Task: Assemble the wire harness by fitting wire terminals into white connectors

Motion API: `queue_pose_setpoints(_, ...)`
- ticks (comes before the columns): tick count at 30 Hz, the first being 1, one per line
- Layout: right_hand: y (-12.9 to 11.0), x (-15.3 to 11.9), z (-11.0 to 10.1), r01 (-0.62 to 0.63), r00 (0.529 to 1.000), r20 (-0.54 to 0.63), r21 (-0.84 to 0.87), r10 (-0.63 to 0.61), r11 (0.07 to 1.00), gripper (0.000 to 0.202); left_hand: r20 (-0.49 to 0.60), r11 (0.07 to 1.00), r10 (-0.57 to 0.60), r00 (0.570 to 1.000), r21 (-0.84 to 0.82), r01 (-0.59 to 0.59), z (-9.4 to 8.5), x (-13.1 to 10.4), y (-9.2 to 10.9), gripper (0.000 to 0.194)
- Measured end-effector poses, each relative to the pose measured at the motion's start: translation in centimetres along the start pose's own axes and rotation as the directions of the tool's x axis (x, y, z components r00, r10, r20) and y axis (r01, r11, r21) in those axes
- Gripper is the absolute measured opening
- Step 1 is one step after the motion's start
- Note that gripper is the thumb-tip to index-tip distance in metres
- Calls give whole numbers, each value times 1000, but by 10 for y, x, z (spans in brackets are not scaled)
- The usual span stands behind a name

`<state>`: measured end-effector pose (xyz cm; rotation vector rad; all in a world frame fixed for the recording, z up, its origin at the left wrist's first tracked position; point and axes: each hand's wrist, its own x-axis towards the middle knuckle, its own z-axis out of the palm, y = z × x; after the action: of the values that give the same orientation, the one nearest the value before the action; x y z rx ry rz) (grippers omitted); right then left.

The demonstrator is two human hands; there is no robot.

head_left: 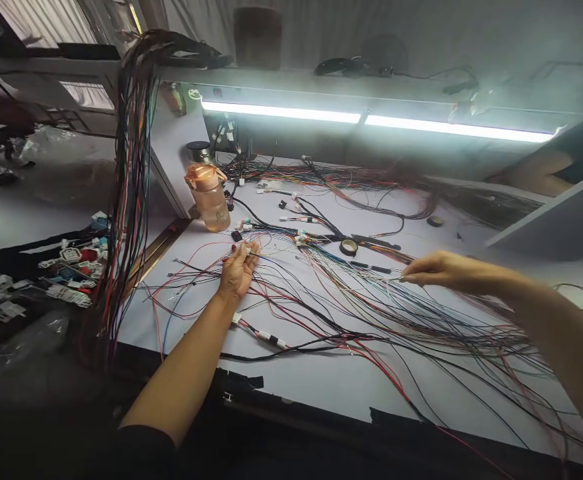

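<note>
My left hand is closed around a small white connector with thin wires, near the middle left of the white table. To the right, my right hand pinches at the tip of a thin wire, above a spread of multicoloured wires. Between the hands lies another white connector with many wires running right. Red and black wires cross the table below. A white connector with black tape rests nearer the front edge.
An orange-lidded bottle stands at the back left. A roll of black tape lies mid-table. A thick wire bundle hangs at the left, beside piled connectors. Lit tubes run under the shelf. Another person's arm shows at right.
</note>
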<state>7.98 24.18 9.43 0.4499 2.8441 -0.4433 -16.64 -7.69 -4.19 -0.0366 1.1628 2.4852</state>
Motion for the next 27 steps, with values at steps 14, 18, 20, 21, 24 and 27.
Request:
queue_pose_setpoints(14,-26,34,29,153,988,30,-112,-151,982,46,103,980,-32,994,201,11,8,-11,1,10)
queue_pose_setpoints(18,-100,74,46,193,954,-217,-81,-206,978,35,117,978,-27,993,209,2,5,-11,1,12)
queue_pose_setpoints(20,-131,94,60,172,953,-237,-94,-190,981,35,127,977,-19,992,211,-8,4,-11,1,13)
queue_pose_setpoints(21,-143,104,67,163,953,-243,-101,-183,982,36,133,977,-17,991,212,-12,3,-11,0,13)
queue_pose_setpoints(24,-164,126,84,137,954,-249,-126,-165,983,34,155,977,-15,988,212,-18,0,-11,0,16)
queue_pose_setpoints(27,-171,138,92,140,956,-240,-140,-171,980,23,179,975,-24,984,222,-17,1,-12,0,22)
